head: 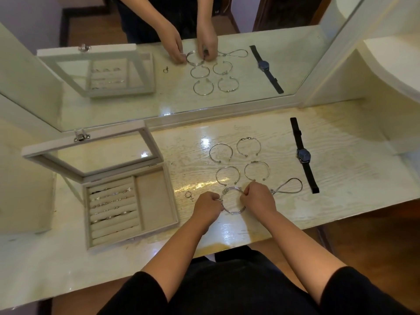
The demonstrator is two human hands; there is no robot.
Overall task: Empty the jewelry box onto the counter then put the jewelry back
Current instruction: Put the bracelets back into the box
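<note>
Pale shiny bench (pixel 352 178) under a big mirror (pixel 272 23), and two hands are working on one fat bangle.

The left grip (pixel 208 206) and the right grip (pixel 259 198) are each pinching one side of the stacked bangle (pixel 234 211), which is lying on the bench near 6 o'clock. Four thin bracelets (pixel 220 144) are sitting at 12 o'clock, a watch (pixel 303 155) at 2 o'clock, a loop chain (pixel 281 185) at 3 o'clock and a small ring (pixel 185 194) at 8 o'clock. The jewelry box (pixel 136 235) is standing open at 9 o'clock, with rings (pixel 111 203) in its rolls and its big side bare. I think the emptying is not yet done. Next the hands would be letting go and reaching to 9 o'clock, and the tiny rings are calling for a careful fingertip pinch.
</note>
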